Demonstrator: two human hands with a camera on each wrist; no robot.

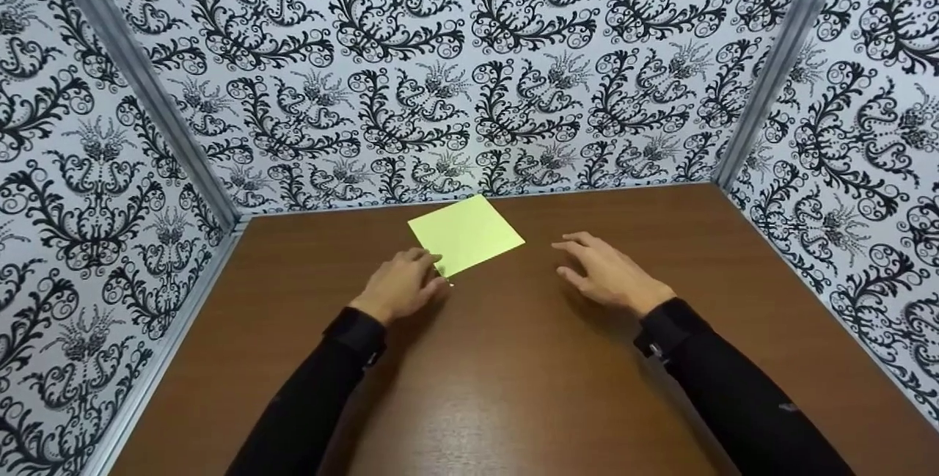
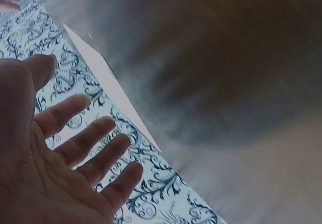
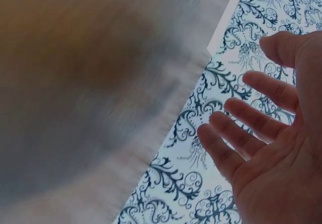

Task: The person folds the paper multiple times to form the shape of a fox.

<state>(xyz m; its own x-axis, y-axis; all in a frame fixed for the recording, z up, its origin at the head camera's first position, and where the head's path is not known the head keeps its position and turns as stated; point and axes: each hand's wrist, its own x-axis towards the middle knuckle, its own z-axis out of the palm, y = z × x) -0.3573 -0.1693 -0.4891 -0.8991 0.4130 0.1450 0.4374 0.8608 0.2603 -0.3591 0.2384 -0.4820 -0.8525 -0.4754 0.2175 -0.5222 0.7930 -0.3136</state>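
Observation:
A square sheet of yellow paper (image 1: 469, 232) lies askew on the brown table near its back edge. In the left wrist view the sheet (image 2: 108, 80) shows as a thin pale sliver. My left hand (image 1: 400, 285) is over the table at the sheet's near left corner, its fingertips overlapping that corner in the head view. Its fingers (image 2: 83, 146) are spread, palm bare. To the right of the sheet, apart from it, my right hand (image 1: 612, 274) hovers over the table with loosely extended fingers (image 3: 251, 118) and holds nothing.
The brown tabletop (image 1: 499, 373) is bounded by a back wall (image 1: 411, 94) and side walls covered in black-and-white scroll pattern. Grey metal posts (image 1: 147, 87) stand at the corners. A tiny white speck (image 1: 451, 284) shows beside the sheet's near corner.

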